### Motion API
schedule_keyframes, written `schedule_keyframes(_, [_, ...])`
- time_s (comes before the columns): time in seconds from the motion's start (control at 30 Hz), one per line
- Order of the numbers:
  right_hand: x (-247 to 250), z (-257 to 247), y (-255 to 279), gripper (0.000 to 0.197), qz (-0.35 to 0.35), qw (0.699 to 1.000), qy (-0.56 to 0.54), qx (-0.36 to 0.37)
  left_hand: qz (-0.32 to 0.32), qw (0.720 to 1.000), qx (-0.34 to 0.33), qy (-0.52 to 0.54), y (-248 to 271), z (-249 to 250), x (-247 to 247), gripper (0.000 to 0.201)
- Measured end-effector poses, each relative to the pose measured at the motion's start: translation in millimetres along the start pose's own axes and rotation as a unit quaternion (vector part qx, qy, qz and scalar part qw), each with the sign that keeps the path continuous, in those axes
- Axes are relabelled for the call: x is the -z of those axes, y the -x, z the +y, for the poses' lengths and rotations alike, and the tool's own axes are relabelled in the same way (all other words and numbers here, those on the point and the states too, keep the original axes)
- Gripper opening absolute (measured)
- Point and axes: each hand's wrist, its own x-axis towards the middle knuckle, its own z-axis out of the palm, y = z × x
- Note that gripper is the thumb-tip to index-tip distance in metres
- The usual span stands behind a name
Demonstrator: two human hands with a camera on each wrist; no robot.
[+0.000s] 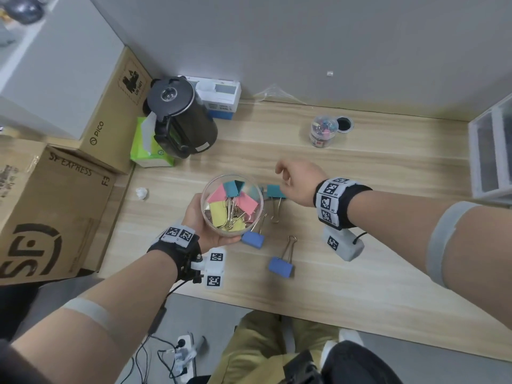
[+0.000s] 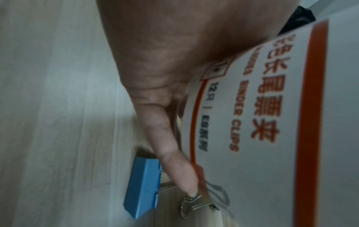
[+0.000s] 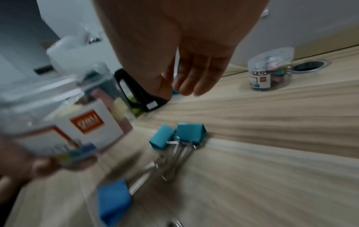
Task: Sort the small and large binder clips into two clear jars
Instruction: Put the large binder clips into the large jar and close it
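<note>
My left hand (image 1: pixel 205 231) grips a clear jar (image 1: pixel 231 203) from below, held just above the table. The jar holds several large clips in pink, yellow and teal. Its white and orange label (image 2: pixel 272 122) fills the left wrist view, with my finger (image 2: pixel 174 161) along it. My right hand (image 1: pixel 293 180) hovers to the right of the jar's rim, fingers (image 3: pixel 186 86) relaxed and holding nothing. Under it lie two teal large clips (image 3: pixel 191 132). Two blue large clips (image 1: pixel 252 239) (image 1: pixel 280 267) lie nearer me. A small clear jar (image 1: pixel 322 131) of small clips stands further back.
A black kettle (image 1: pixel 181 117), a green tissue pack (image 1: pixel 146 145) and a blue and white box (image 1: pixel 221 98) stand at the back left. Cardboard boxes (image 1: pixel 55 206) line the left edge. A white drawer unit (image 1: pixel 490 151) is at the right. A cable hole (image 1: pixel 344 124) sits behind the small jar.
</note>
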Motion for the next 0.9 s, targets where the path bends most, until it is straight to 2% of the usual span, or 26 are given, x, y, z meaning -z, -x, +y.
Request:
schedule_keyframes(0.07, [-11.2, 6.8, 5.2, 0.032, -0.101, 0.994, 0.047, 0.019, -0.002, 1.0, 0.0, 0.015, 2.1, -1.4, 5.7, 0.067])
schedule_keyframes(0.17, [-42.5, 4.7, 20.2, 0.039, -0.246, 0.962, 0.104, 0.05, 0.0, 1.0, -0.004, 0.025, 0.8, -4.0, 18.5, 0.067])
schedule_keyframes(0.23, [-68.4, 2.5, 31.4, 0.041, -0.29, 0.944, 0.135, 0.074, 0.007, 1.0, -0.006, 0.016, -2.0, -5.3, 25.7, 0.072])
schedule_keyframes(0.33, [-93.2, 0.2, 41.1, 0.033, -0.328, 0.92, 0.18, 0.117, 0.016, 1.0, -0.008, 0.02, -4.5, -5.9, 29.8, 0.073])
schedule_keyframes(0.47, [-100.2, -1.3, 46.1, 0.026, -0.322, 0.908, 0.226, 0.145, 0.022, 0.999, -0.011, 0.029, -4.7, -5.1, 33.9, 0.074])
schedule_keyframes(0.6, [-95.6, -1.3, 43.4, 0.028, -0.319, 0.899, 0.258, 0.153, 0.03, 0.999, -0.005, 0.029, -1.8, -4.3, 38.1, 0.073])
schedule_keyframes(0.77, [-76.9, -6.2, 20.6, 0.033, -0.27, 0.926, 0.234, 0.119, 0.023, 0.999, -0.013, 0.028, 1.7, -2.6, 43.6, 0.071])
schedule_keyframes(0.83, [-73.3, -13.4, 10.4, 0.029, -0.264, 0.926, 0.249, 0.101, 0.023, 0.999, -0.016, 0.03, 4.1, -2.1, 44.4, 0.068])
schedule_keyframes(0.9, [-74.0, -22.3, 1.9, 0.038, -0.243, 0.918, 0.289, 0.119, 0.02, 0.999, -0.015, 0.033, 5.1, -2.0, 46.0, 0.067])
